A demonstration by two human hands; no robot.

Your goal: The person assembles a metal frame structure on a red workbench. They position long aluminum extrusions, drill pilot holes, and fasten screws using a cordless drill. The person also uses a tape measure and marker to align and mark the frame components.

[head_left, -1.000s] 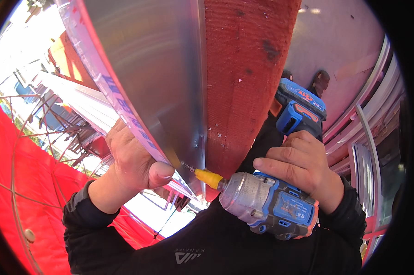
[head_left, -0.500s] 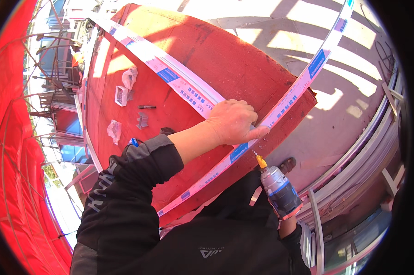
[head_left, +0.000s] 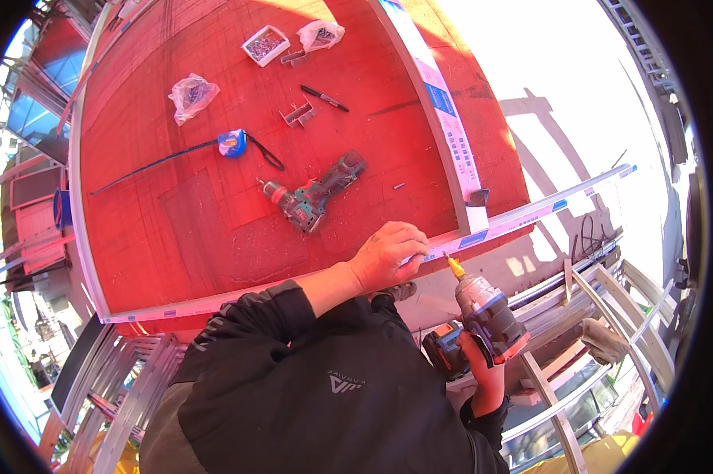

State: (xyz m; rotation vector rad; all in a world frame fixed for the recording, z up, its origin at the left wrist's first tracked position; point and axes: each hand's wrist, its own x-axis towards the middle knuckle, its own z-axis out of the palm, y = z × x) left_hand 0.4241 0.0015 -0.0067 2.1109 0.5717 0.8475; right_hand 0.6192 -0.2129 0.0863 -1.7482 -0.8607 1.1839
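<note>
My right hand is wrapped around the grip of a cordless drill with a yellow nose. The tip of the drill points at the near bar of a metal frame, close to the corner where a second bar meets it. Both bars carry white and blue protective film. My left hand is closed over the near bar, just left of the drill's tip. Its fingertips are pressed together, and anything between them is too small to make out. A small dark bracket sits at the corner.
On the red tabletop lie a second cordless drill, a blue tape measure, a marker, a metal clip, a white box of screws and plastic bags. Metal profiles are stacked at right.
My left hand has let go of the crossing bars and closed its fingers near the drill's tip. The view has swung, bringing the second drill and tape measure into sight on the tabletop.
</note>
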